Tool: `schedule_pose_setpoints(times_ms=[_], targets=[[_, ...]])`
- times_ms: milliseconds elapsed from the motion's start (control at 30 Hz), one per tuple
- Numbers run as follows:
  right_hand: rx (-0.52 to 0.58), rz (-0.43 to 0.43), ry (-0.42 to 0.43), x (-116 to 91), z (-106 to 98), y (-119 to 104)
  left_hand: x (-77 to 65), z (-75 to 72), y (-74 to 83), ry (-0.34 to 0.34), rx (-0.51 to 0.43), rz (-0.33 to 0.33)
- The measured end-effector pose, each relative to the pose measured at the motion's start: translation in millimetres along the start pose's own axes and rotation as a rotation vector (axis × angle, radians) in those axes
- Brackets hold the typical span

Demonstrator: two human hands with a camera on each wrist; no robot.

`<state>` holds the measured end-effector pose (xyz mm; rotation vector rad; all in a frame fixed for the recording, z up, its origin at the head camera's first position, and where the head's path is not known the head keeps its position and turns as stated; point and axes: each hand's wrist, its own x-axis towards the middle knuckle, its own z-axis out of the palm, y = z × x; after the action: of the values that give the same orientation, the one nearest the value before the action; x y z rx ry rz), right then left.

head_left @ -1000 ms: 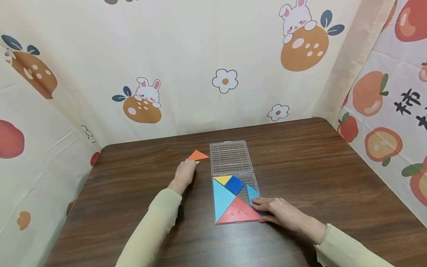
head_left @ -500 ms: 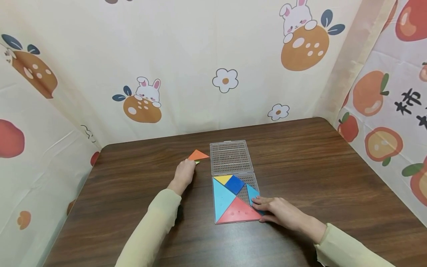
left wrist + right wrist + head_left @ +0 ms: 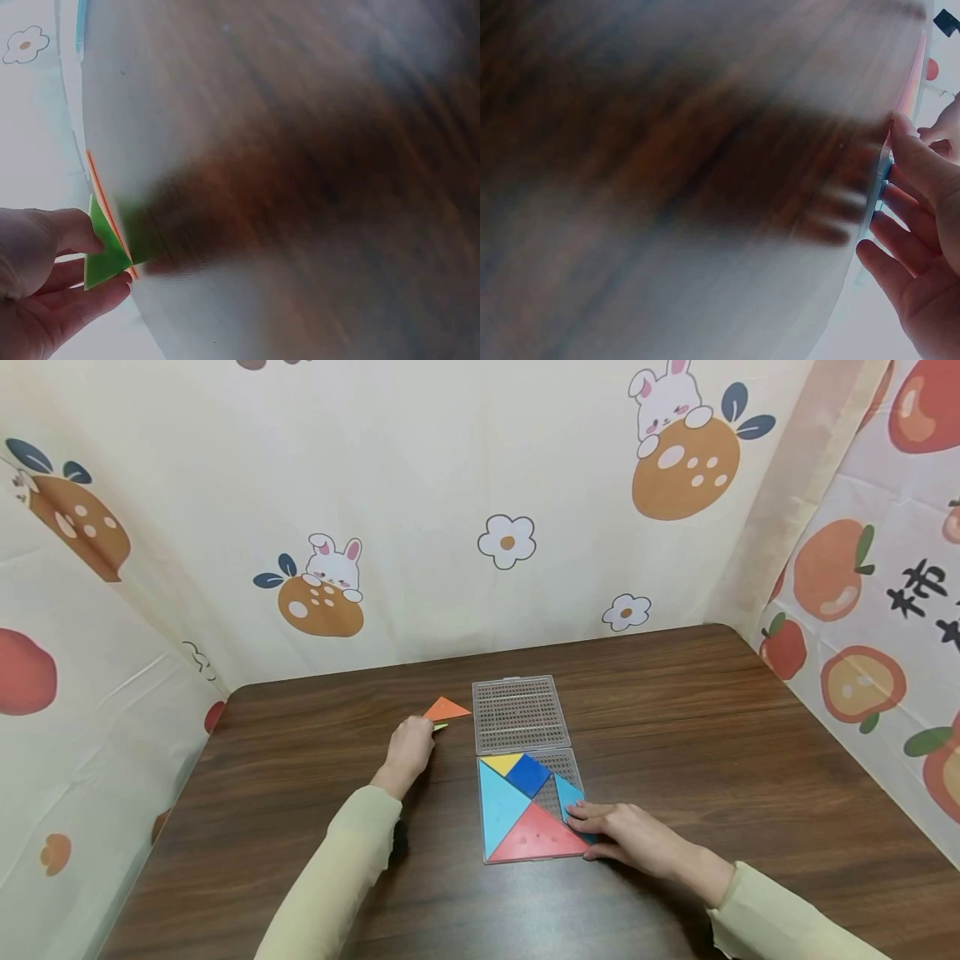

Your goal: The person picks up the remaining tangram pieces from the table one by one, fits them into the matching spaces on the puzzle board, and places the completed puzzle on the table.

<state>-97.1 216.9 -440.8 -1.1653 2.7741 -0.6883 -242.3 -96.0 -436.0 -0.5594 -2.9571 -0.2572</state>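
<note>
Left hand (image 3: 410,747): pinches green piece (image 3: 109,256) left of case (image 3: 519,714), tip pointing caseward.
Right hand (image 3: 630,837): fingers extended, touching blue piece (image 3: 568,794).
Blue piece: long axis along case's right.

Place is looking like a cloth-screened nook; home or studio, cannot tell. Back cloth (image 3: 420,468) is hanging behind a table (image 3: 675,718), showing rabbits (image 3: 666,406) and flowers (image 3: 507,542); fruit-printed right cloth (image 3: 862,710) is flanking it.

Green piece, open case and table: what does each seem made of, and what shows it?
Green piece: perhaps plastic or foam, smooth-looking; its colour is even.
Open case: likely hard plastic; translucent-looking dotted panels, thin rims.
Table: wood or wood-look laminate, slightly glossy; brown grain, pale reflections.
</note>
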Motion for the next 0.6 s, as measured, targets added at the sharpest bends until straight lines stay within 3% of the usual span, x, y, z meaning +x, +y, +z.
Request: schedule_pose_setpoints(times_ms=[600], targets=[[-0.015, -0.025, 0.02, -0.5, 0.3, 1.2, -1.8, -2.3, -1.4, 0.054, -0.12, -0.054]])
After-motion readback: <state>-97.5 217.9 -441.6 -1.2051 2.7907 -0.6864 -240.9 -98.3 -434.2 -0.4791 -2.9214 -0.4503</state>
